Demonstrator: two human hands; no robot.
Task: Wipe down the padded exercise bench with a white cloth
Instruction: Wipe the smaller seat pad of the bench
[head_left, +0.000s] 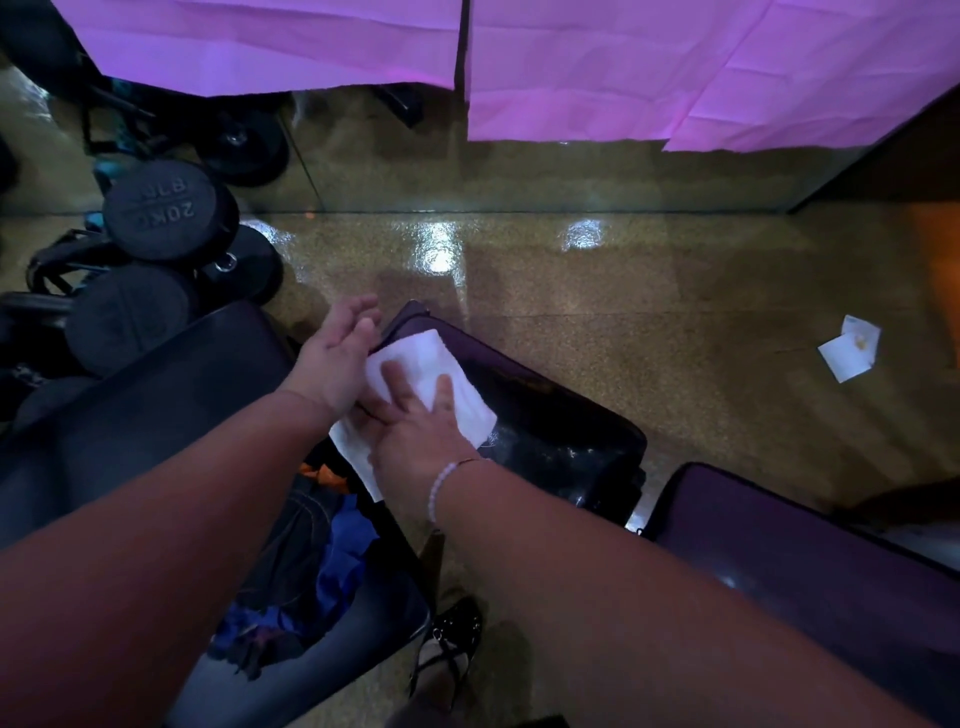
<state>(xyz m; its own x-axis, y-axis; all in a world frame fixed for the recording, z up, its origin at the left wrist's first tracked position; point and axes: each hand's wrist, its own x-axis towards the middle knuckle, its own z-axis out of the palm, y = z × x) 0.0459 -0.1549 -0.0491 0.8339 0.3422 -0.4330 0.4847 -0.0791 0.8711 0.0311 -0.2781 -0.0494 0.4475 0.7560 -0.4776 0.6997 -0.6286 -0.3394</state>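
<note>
Dumbbells crowd the far left, past the padded bench. Floor ahead and right is open, just paper scraps.

Two forearms in view, both bare up to frame edge: left forearm at lower left, right forearm at lower right. On right wrist, just behind right hand: bead bracelet, small pale round beads; next to it thin chain, gold-like colour. Bottom centre: shoe, black, glossy, thin straps across foot, small metal buckle.
</note>
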